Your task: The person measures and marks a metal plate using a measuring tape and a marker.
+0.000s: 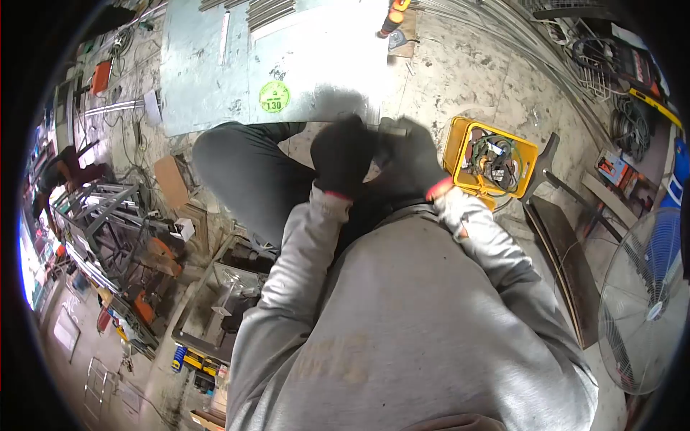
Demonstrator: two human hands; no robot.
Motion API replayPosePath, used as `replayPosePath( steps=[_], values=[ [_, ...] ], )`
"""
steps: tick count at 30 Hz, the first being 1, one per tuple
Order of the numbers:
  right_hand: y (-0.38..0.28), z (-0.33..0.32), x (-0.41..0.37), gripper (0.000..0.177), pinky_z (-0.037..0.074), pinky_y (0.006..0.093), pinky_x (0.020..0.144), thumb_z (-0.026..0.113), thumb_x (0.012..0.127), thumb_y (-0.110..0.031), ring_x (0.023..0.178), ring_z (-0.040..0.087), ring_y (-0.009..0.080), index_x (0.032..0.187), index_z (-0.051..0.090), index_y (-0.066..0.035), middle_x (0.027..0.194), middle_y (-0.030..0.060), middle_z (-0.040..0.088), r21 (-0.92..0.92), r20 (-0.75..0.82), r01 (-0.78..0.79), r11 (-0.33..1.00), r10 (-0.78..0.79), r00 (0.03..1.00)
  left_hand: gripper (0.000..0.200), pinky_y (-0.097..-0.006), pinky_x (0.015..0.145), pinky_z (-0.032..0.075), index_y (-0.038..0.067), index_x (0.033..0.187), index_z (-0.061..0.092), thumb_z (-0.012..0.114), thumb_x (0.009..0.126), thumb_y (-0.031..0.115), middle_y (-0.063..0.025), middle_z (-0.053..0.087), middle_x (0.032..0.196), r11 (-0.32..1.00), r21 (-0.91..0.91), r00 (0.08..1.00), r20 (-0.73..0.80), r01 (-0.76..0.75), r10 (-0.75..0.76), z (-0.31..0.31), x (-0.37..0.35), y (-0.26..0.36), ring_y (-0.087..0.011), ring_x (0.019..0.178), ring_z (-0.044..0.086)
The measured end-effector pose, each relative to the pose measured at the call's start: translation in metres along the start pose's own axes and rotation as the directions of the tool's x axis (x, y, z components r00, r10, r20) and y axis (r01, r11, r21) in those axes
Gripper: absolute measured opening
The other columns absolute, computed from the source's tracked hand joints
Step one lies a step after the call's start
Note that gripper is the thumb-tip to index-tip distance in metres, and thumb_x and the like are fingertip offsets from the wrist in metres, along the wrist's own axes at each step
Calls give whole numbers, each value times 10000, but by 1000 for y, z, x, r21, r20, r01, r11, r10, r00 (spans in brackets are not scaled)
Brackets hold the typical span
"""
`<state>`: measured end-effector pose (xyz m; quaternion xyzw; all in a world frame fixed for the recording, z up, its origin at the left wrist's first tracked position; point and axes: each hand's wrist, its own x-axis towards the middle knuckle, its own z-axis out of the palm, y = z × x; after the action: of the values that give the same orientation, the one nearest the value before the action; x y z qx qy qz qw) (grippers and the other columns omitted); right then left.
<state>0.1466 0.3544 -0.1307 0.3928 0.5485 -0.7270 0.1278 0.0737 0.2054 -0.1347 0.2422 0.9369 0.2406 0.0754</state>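
Note:
Both of my hands wear black gloves and meet in front of my lap, close to the near edge of a shiny metal sheet [208, 86] with a round green sticker [274, 97] marked 1.30. My right hand [413, 158] is closed on a short grey metal piece [394, 131], slightly blurred, which lies across its fingers. My left hand [343, 154] is curled beside it, its fingertips at the sheet's edge; what it holds, if anything, is hidden.
A yellow crate [530, 154] of cables and tools stands right of my right hand. Beyond the sheet's far right corner lies an orange-and-black tool [393, 18]. A floor fan [643, 309] is at the right, metal frames [108, 215] at the left, and a person [68, 169] is there too.

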Motion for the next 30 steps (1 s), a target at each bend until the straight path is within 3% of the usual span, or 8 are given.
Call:
replayPosePath(
  steps=[2,3,6,10,15,18,27,30],
  values=[
    [51,-6,-3,56,523,290,646,728,975,-66,727,654,125,1007,700,-29,872,39,730,78,24,-33,996,31,999,239,-508,725,543,58,853,715,683,923,285,-173,697,823,998,5,983,168,-70,68,10,-29,-14,-408,804,688],
    [47,-7,1,56,523,290,646,728,975,-66,727,654,125,1007,700,-29,872,39,730,69,36,-32,997,30,999,222,-499,666,547,99,776,675,714,898,280,-116,653,749,997,-32,988,140,72,-67,2,-28,-6,-358,771,687],
    [20,-9,-5,70,517,264,688,742,987,-81,785,638,84,1031,707,-39,923,11,721,256,-103,-43,966,72,992,263,-506,677,546,75,775,672,718,910,296,-132,657,766,979,-132,987,3,158,-159,-27,-8,8,-365,791,688],
    [-7,-9,10,108,543,294,578,772,984,-114,697,658,125,1047,724,-40,868,36,712,117,-27,74,990,-72,997,348,-481,709,551,57,811,720,746,888,395,-166,715,779,984,-156,996,2,89,-90,-28,14,3,-380,784,716],
    [-8,1,17,146,479,326,467,800,944,-154,590,646,150,994,734,-34,771,60,701,46,-99,-44,998,48,994,363,-485,695,553,76,807,729,750,859,434,-161,723,784,965,-123,965,151,233,-214,-24,30,5,-373,772,721],
    [-17,8,11,119,518,262,669,805,939,-120,742,653,97,977,749,-21,840,23,742,-84,-172,-41,996,26,985,342,-487,691,555,81,814,738,745,849,422,-160,726,785,964,-102,958,180,246,-226,-21,32,5,-371,771,722],
    [-17,17,3,59,516,290,645,772,925,-83,710,647,102,927,737,-36,780,37,729,-139,-206,180,974,-207,957,275,-495,684,555,93,820,738,733,861,365,-157,715,785,987,-20,965,217,157,-149,-20,35,10,-379,785,720],
    [-23,15,8,56,509,291,630,752,929,-79,691,637,92,918,727,-31,761,35,719,-178,-174,124,976,-155,972,274,-500,684,555,95,810,729,730,870,362,-154,710,778,985,-34,962,225,169,-158,-22,43,15,-381,786,717]
  ],
)
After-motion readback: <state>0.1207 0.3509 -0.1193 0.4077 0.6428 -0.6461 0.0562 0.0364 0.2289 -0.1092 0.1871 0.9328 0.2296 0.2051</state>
